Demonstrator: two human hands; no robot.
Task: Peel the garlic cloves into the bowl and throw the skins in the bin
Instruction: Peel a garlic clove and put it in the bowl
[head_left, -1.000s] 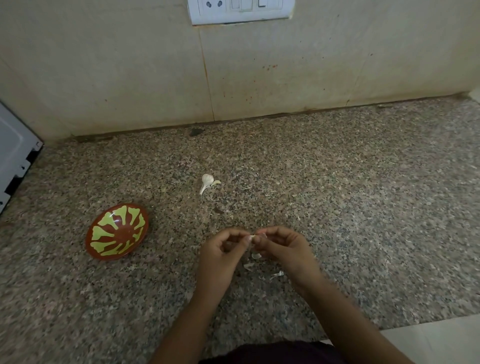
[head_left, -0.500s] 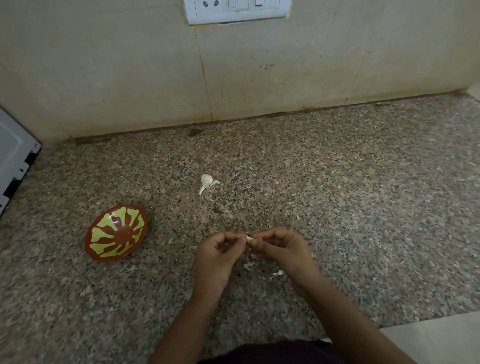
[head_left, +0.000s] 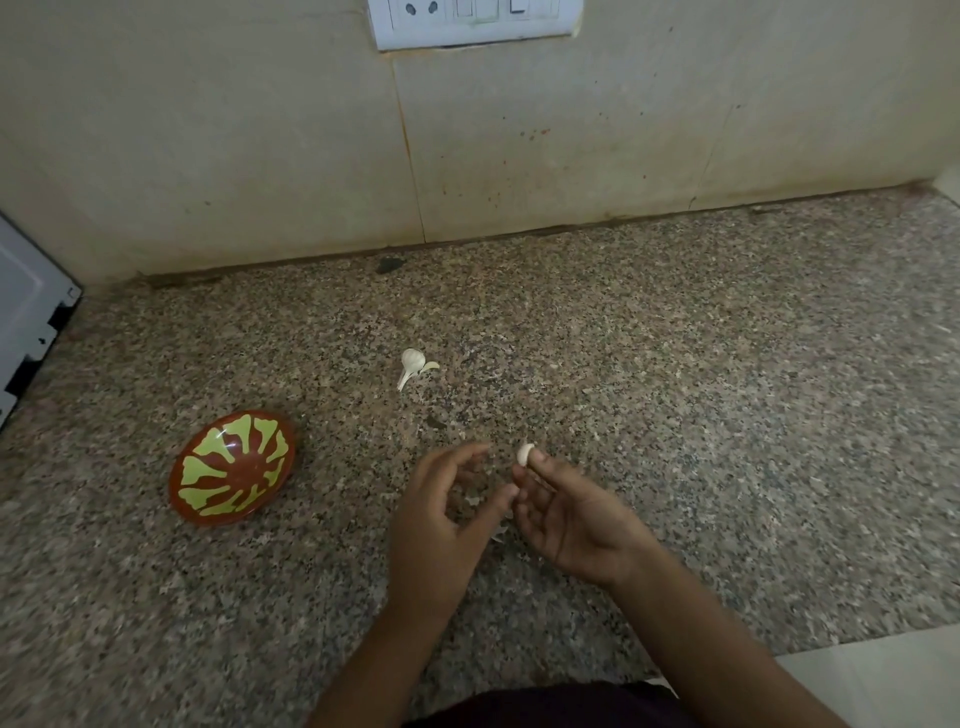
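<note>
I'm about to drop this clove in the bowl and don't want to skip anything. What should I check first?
1. Clove held: the right hand pinches the garlic clove at its fingertips: ok.
2. Clove fully peeled: it looks pale and smooth, but its far side is hidden: cannot tell.
3. Bowl ready: it sits on the counter to the left, with nothing seen inside: ok.
4. Left hand free: its fingers are loosely curled, with nothing seen in them: ok.
5. Skins binned: skin bits lie on the counter under the hands: not ok.
6. Bin located: none in view: cannot tell.
</note>
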